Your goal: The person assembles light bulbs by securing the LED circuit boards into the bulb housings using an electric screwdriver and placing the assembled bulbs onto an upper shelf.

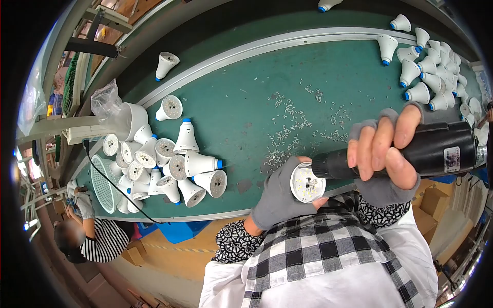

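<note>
My left hand [280, 197], in a grey fingerless glove, is closed around a white LED bulb housing [308, 186]. Its open face, with the round LED board, is turned up toward me. My right hand [382, 154], gloved the same way, grips a black power screwdriver [436, 151] held sideways. The nose of the tool reaches the edge of the bulb's board; whether its bit sits on a screw I cannot make out. Many small pale screw-like bits [287, 126] lie scattered on the green bench top beyond my hands.
Bulb housings [186, 164] are heaped at the left beside a pale green basket [102, 182] and a white tub [134, 119]. More bulbs [431, 72] crowd the far right. A metal rail [257, 45] borders the green bench [221, 92]. Another person [105, 238] is at lower left.
</note>
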